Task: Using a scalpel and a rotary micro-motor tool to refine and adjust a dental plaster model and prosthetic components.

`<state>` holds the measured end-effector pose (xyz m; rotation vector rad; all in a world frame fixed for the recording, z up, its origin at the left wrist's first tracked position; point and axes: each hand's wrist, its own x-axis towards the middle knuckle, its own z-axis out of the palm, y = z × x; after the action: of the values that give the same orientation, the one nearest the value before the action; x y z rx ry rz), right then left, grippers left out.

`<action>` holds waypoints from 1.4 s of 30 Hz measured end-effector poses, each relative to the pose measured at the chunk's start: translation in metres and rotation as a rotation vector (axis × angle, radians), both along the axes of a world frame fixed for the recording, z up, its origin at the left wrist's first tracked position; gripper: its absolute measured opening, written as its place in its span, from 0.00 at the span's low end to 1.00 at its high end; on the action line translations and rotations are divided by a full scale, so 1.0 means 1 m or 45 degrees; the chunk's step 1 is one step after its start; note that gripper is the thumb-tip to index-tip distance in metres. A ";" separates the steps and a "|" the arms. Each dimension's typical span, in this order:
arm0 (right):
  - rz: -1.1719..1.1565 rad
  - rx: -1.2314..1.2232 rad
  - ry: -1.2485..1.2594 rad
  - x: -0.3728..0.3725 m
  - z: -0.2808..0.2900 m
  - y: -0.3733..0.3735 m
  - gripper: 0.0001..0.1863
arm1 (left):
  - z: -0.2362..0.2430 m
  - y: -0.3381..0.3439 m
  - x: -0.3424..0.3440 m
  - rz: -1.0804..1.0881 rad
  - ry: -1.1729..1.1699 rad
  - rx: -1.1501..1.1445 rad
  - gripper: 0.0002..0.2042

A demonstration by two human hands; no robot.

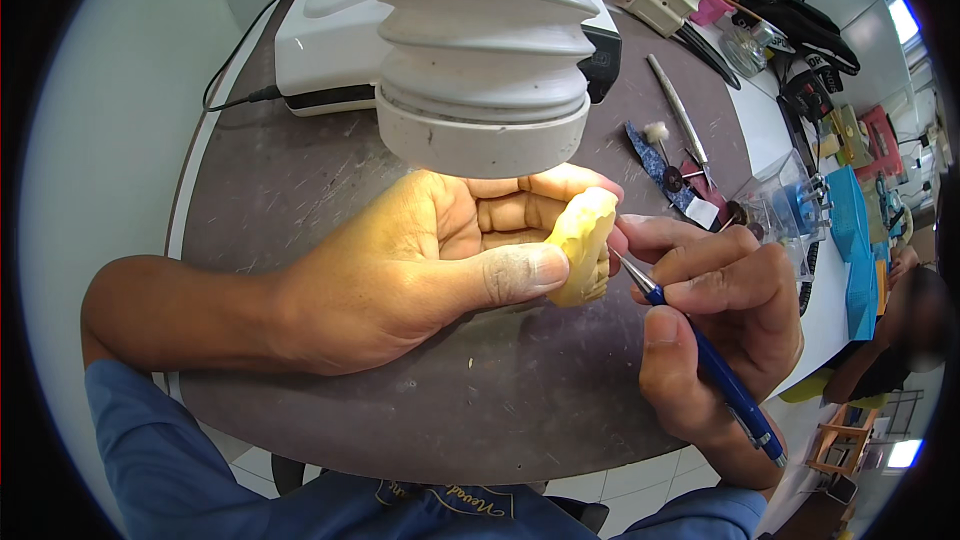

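Observation:
Under the bright light, my left hand (pixel 425 265) grips a pale yellow dental cast (pixel 576 240) between the thumb and the curled fingers. The cast stands roughly upright, and small tooth-like shapes show along its lower right side. In my right hand (pixel 735 290) is a blue mechanical pencil (pixel 715 365) with a silver tip, pinched between thumb and fingers. Its tip points up and left at the right side of the cast; whether it touches is too fine to tell. The right index finger lies close to the cast's right edge.
A white ribbed suction hose (pixel 485 50) hangs just above my left hand, before a white machine (pixel 335 25). Right of it on the brown worktop (pixel 330 170) lie a metal tool (pixel 680 110) and a blue strip (pixel 655 165). A clear box (pixel 785 200) and blue tray (pixel 850 250) stand further right.

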<state>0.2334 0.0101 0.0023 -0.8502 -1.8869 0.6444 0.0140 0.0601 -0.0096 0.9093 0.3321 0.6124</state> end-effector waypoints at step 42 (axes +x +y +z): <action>-0.023 -0.104 0.043 0.002 0.001 -0.003 0.13 | 0.001 0.003 -0.001 -0.038 0.020 0.023 0.27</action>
<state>0.2356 0.0075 0.0029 -0.9022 -1.8313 0.7239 0.0127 0.0627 -0.0090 0.9351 0.3272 0.5816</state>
